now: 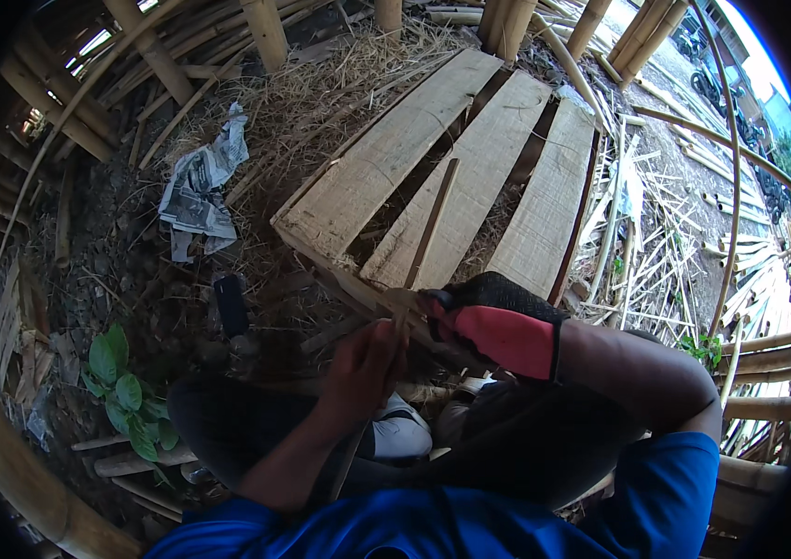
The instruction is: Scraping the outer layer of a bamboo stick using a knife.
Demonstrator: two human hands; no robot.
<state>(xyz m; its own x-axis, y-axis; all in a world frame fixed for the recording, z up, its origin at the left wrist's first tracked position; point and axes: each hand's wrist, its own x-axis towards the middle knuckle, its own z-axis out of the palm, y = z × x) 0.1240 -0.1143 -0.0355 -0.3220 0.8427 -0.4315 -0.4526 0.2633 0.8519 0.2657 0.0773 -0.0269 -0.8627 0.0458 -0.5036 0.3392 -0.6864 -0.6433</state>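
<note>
A long, thin bamboo strip (434,222) runs from the slatted wooden bench (363,177) back toward my lap. My bare left hand (365,365) is closed around it, just off the bench's near edge. My right hand (498,326), in a pink and black glove, is closed right beside the strip, ahead of the left hand. A pale curved piece (402,299) shows at its fingertips against the strip. Whether that is a blade or a bamboo shaving, I cannot tell. The glove hides the rest of what the right hand grips.
Crumpled newspaper (202,191) and a dark phone-like object (231,305) lie on the ground at left, near a leafy plant (125,387). Bamboo posts (265,33) stand behind the bench. Split bamboo strips (661,247) litter the ground at right.
</note>
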